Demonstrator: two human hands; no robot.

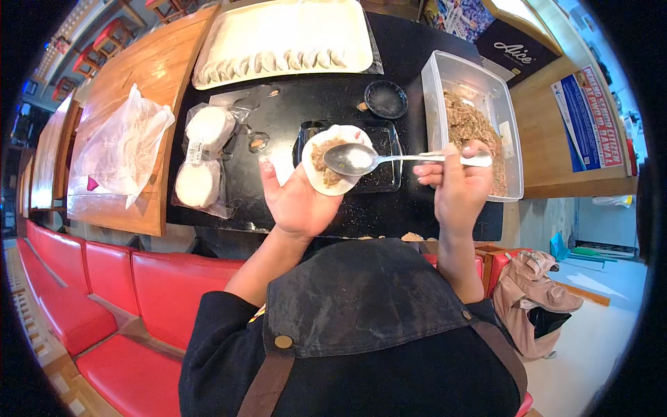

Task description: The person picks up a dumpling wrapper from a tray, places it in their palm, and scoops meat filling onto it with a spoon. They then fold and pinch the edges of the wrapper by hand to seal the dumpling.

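Note:
A round, pale dumpling wrapper (pixel 314 182) rests across the fingers of my left hand (pixel 300 208), whose palm faces up and thumb points out to the side. Brown minced filling (pixel 321 161) lies on the wrapper. My right hand (pixel 458 186) grips a metal spoon (pixel 353 160) by its handle, and the bowl of the spoon is over the filling, hiding part of it. Beneath the wrapper is a dark rectangular tray (pixel 393 179). A clear plastic container (pixel 509 111) of the same-looking filling stands beside my right hand.
At the back, a cream tray (pixel 285 28) bears a row of folded dumplings (pixel 278 64). A small dark bowl (pixel 385 99) sits in front of it. Packaged wrappers (pixel 196 185) lie left, near a plastic bag (pixel 125 142) on a wooden table. Red seats (pixel 167 285) line the near side.

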